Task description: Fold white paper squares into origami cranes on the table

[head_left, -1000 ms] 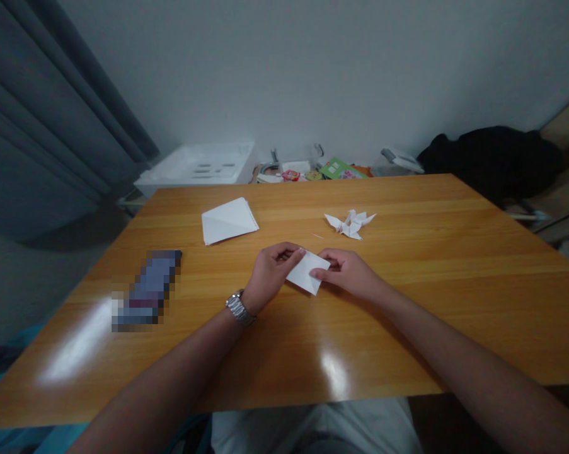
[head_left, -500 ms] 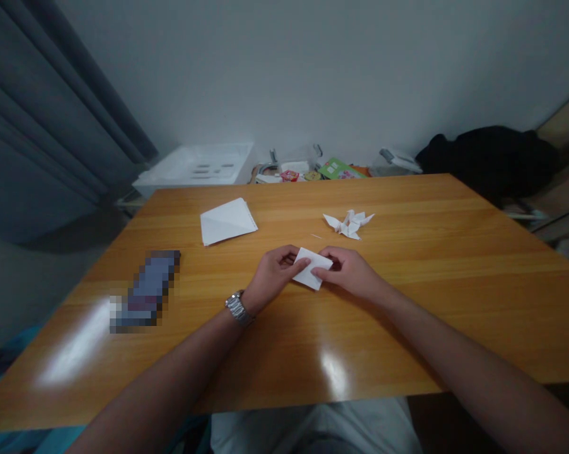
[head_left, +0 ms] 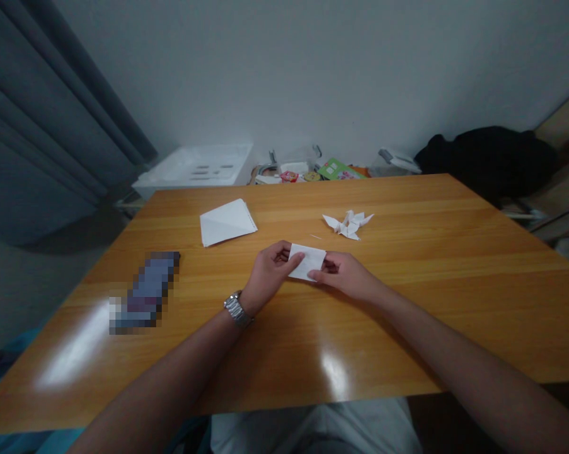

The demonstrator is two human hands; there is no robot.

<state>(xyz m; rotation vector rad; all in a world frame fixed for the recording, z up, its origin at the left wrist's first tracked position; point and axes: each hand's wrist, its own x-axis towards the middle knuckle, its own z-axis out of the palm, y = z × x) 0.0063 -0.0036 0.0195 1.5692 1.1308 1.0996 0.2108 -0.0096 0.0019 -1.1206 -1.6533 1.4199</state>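
Between my hands is a small folded square of white paper [head_left: 307,261], held above the middle of the table. My left hand [head_left: 275,268] grips its left side, thumb on top and fingers curled beneath. On the paper's right lower corner, my right hand [head_left: 343,272] pinches with the thumb in front; the fingers behind are partly hidden. Beyond my right hand lie white folded paper cranes [head_left: 349,224], close together, so I cannot tell how many. A stack of white paper sheets [head_left: 227,223] rests on the table, farther off to the left.
The wooden table [head_left: 430,239] spans the view. A pixelated phone-like object [head_left: 150,290] lies at its left. Past the far edge stand a white plastic tray [head_left: 208,161], a green booklet [head_left: 338,170] and small items. Black cloth [head_left: 487,157] is heaped at the far right.
The folded paper has turned so its upper edge lies more level, and it has shifted slightly left. My right fingers have moved a little along its right side.
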